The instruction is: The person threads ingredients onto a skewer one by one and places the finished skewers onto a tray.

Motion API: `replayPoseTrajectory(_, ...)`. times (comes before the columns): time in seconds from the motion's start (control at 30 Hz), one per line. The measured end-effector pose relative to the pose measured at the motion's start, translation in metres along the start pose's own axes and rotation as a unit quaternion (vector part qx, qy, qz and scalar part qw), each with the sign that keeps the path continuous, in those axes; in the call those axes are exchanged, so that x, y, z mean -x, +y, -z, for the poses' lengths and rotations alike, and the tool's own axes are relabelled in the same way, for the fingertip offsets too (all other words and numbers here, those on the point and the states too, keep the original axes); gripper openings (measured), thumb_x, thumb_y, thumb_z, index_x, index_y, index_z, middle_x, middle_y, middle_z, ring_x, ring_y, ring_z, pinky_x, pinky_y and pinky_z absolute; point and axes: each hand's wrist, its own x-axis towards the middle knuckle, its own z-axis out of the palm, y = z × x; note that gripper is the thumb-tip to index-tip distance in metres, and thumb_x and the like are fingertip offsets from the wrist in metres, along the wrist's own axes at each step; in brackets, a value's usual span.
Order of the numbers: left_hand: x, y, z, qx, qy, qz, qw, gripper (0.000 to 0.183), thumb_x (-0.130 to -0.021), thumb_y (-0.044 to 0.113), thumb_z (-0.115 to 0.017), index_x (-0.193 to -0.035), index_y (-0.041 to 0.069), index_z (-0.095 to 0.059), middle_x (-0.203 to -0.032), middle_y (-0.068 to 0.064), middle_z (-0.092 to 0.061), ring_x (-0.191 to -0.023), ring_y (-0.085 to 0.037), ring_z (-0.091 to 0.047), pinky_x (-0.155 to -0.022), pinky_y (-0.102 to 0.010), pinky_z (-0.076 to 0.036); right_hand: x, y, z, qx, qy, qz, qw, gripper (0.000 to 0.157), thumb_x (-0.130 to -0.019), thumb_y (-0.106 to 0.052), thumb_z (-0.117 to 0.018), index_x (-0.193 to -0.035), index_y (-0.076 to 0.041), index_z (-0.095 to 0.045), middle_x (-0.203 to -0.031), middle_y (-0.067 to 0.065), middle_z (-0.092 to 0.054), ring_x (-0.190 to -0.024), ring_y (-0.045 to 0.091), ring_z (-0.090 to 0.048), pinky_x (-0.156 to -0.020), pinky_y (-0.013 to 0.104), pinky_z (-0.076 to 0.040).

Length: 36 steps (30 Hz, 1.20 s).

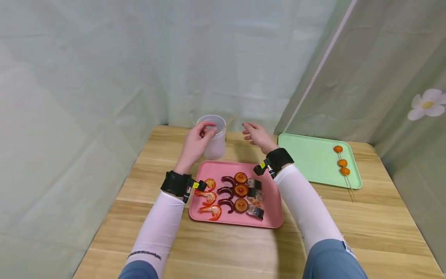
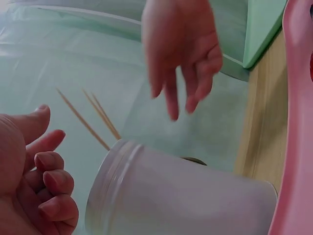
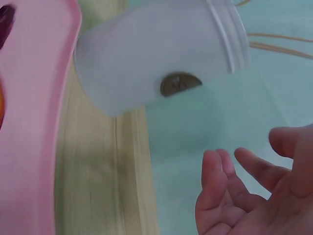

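A translucent white plastic cup (image 1: 215, 149) stands behind the pink tray, with a few thin bamboo skewers (image 2: 103, 117) leaning out of its mouth. My left hand (image 1: 196, 145) is beside the cup's rim, its fingers loosely bent around nothing. To the right of the cup, my right hand (image 1: 258, 137) hovers with relaxed, parted fingers and no object in them. On the pink tray (image 1: 273, 215) in front of the hands lie rows of shrimp (image 1: 211, 212), dark curled tentacles (image 1: 226, 204), round brown mushroom-like slices (image 1: 241, 190) and fish chunks (image 1: 255, 211).
A light green tray (image 1: 306, 159) lies at the right on the wooden table (image 1: 223, 250). Orange balls (image 1: 342, 163) threaded on a skewer rest on it, the skewer's end sticking out past the front edge. Pale curtains (image 1: 223, 58) hang close behind the table.
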Motion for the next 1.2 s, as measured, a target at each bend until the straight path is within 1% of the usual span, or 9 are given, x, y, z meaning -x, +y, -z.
replayPoseTrajectory(0.17,-0.006,0.005,-0.005,-0.047,-0.018,-0.035,0.9981,0.03,-0.1,0.015,-0.078,-0.125,-0.001,-0.073,-0.078,-0.005,-0.049,-0.069,-0.02,-0.044,-0.066,-0.03,-0.034,-0.014,-0.013,-0.018,-0.04,0.012,-0.002,0.999,0.056,-0.116,-0.044,-0.043,-0.16,-0.009,-0.048,-0.153,0.026,-0.052,-0.134,0.038,-0.058,-0.11,0.053,-0.047)
replayPoseTrajectory(0.27,-0.009,0.007,-0.008,-0.077,-0.038,-0.056,0.9947,0.03,-0.098,0.015,-0.082,-0.123,0.001,-0.075,-0.076,-0.004,-0.049,-0.069,-0.021,-0.045,-0.066,-0.031,-0.034,-0.019,-0.019,-0.025,-0.044,0.013,-0.001,0.999,0.056,-0.115,-0.045,-0.044,-0.158,-0.009,-0.05,-0.152,0.025,-0.053,-0.135,0.039,-0.057,-0.107,0.05,-0.05)
replayPoseTrajectory(0.33,-0.011,0.007,-0.011,-0.092,-0.052,-0.067,0.9921,0.029,-0.097,0.016,-0.083,-0.122,0.002,-0.076,-0.076,-0.004,-0.049,-0.07,-0.021,-0.045,-0.067,-0.032,-0.035,-0.022,-0.023,-0.03,-0.035,0.008,-0.002,0.999,0.056,-0.115,-0.044,-0.043,-0.158,-0.009,-0.051,-0.151,0.024,-0.054,-0.136,0.038,-0.057,-0.106,0.048,-0.051)
replayPoseTrajectory(0.43,-0.012,0.007,-0.013,-0.113,-0.066,-0.082,0.988,0.027,-0.096,0.017,-0.083,-0.118,0.003,-0.077,-0.077,-0.004,-0.05,-0.072,-0.021,-0.046,-0.069,-0.033,-0.036,-0.025,-0.027,-0.037,-0.034,-0.004,-0.003,0.999,0.055,-0.116,-0.042,-0.041,-0.157,-0.007,-0.052,-0.152,0.023,-0.053,-0.139,0.039,-0.055,-0.108,0.05,-0.051)
replayPoseTrajectory(0.53,-0.013,0.006,-0.015,-0.134,-0.069,-0.094,0.9841,0.024,-0.097,0.018,-0.083,-0.115,0.004,-0.077,-0.08,-0.004,-0.051,-0.074,-0.021,-0.047,-0.071,-0.033,-0.036,-0.028,-0.028,-0.044,-0.043,-0.014,-0.007,0.999,0.055,-0.116,-0.041,-0.04,-0.157,-0.005,-0.051,-0.153,0.024,-0.051,-0.142,0.041,-0.051,-0.113,0.055,-0.046)
replayPoseTrajectory(0.67,-0.011,0.004,-0.016,-0.148,-0.068,-0.094,0.9823,0.02,-0.097,0.014,-0.082,-0.114,0.004,-0.077,-0.08,-0.004,-0.051,-0.075,-0.021,-0.047,-0.071,-0.034,-0.036,-0.032,-0.026,-0.051,-0.06,-0.024,-0.011,0.998,0.057,-0.116,-0.042,-0.042,-0.159,-0.004,-0.048,-0.154,0.025,-0.048,-0.144,0.043,-0.049,-0.116,0.058,-0.042)
replayPoseTrajectory(0.87,-0.01,0.002,-0.015,-0.167,-0.068,-0.091,0.9793,0.016,-0.099,0.015,-0.079,-0.111,0.004,-0.078,-0.081,-0.005,-0.057,-0.075,-0.021,-0.05,-0.07,-0.034,-0.038,-0.034,-0.026,-0.059,-0.044,-0.028,-0.013,0.999,0.059,-0.117,-0.043,-0.041,-0.158,-0.001,-0.047,-0.153,0.024,-0.049,-0.143,0.041,-0.05,-0.115,0.057,-0.043)
replayPoseTrajectory(1.03,-0.01,0.002,-0.014,-0.173,-0.073,-0.084,0.9785,0.016,-0.104,0.018,-0.074,-0.111,0.004,-0.079,-0.095,-0.007,-0.071,-0.081,-0.022,-0.058,-0.073,-0.035,-0.045,-0.031,-0.027,-0.06,-0.03,-0.026,-0.006,0.999,0.059,-0.117,-0.043,-0.039,-0.159,-0.003,-0.047,-0.156,0.021,-0.05,-0.143,0.039,-0.051,-0.114,0.057,-0.044)
replayPoseTrajectory(1.2,-0.011,0.002,-0.014,-0.173,-0.079,-0.085,0.9781,0.018,-0.106,0.016,-0.07,-0.114,0.002,-0.079,-0.107,-0.011,-0.076,-0.094,-0.024,-0.067,-0.084,-0.04,-0.052,-0.027,-0.028,-0.06,-0.026,-0.024,0.001,0.999,0.059,-0.117,-0.044,-0.038,-0.158,-0.002,-0.048,-0.155,0.022,-0.052,-0.142,0.039,-0.052,-0.113,0.056,-0.045)
